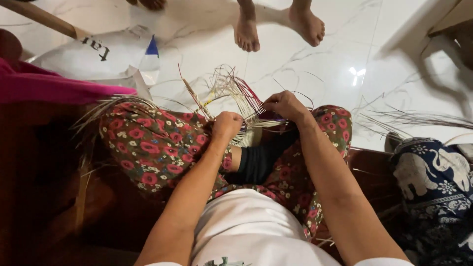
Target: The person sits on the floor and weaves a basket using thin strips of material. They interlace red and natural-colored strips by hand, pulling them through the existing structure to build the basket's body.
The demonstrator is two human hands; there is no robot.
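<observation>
Hands at frame centre: left hand (226,124) fisted on woven strips (241,98), right hand (285,105) pinching them. Risk: loose upright ends springing free, weave slackening if either grip eases.

I am in a home, seated above a white marble floor (295,69). Bare feet (246,32) of others stand on that floor just beyond my knees. A white sack (98,56) and loose straw (414,118) lie on the floor too, and a dark wooden seat (44,162) meets its near edge.
</observation>
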